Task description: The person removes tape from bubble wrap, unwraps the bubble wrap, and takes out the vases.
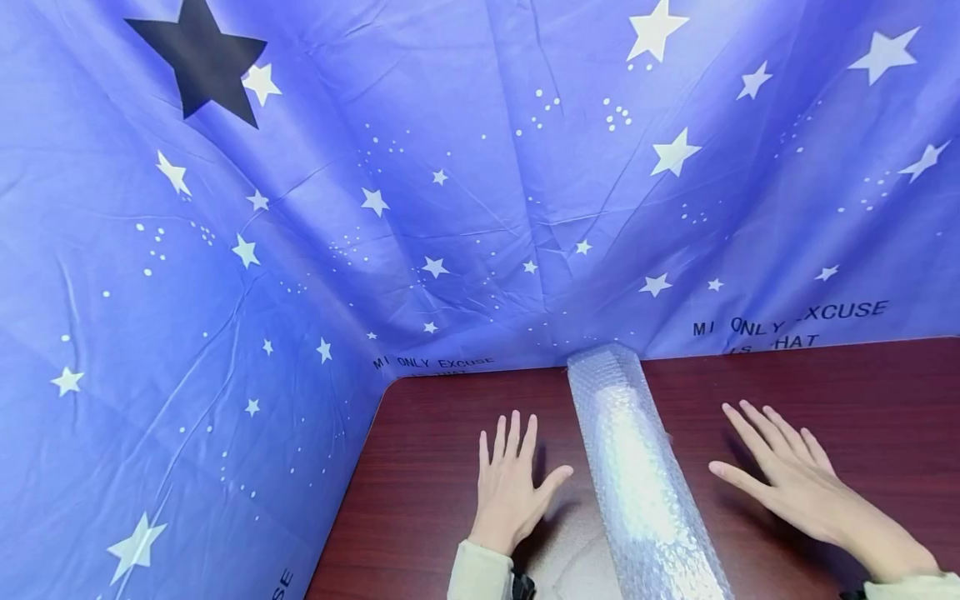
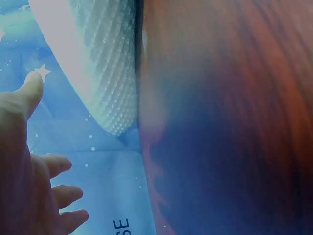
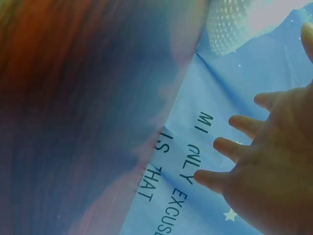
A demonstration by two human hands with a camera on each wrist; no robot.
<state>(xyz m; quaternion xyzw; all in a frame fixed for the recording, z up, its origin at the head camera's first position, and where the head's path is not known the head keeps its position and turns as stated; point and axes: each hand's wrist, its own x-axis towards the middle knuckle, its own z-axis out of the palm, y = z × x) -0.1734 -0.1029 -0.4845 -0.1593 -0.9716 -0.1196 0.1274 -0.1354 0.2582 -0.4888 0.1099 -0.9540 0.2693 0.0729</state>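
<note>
A long roll of bubble wrap (image 1: 637, 467) lies on the dark red wooden table, its far end against the blue curtain. To its left, my left hand (image 1: 512, 492) is held with fingers spread and straight, thumb toward the roll. My right hand (image 1: 795, 483) hovers on the other side, fingers also extended, a shadow beneath it. Neither hand grips anything. In the left wrist view the left hand (image 2: 24, 161) shows beside the bubble wrap (image 2: 107, 63). The right wrist view has the right hand (image 3: 274, 156) with the wrap's end (image 3: 230, 29) at the top.
A blue curtain (image 1: 465, 167) with white stars and printed words rises along the back and left edges of the table (image 1: 420, 450). Both wrists carry dark bands, below light sleeves (image 1: 480, 571). A bright glare marks the table near the roll.
</note>
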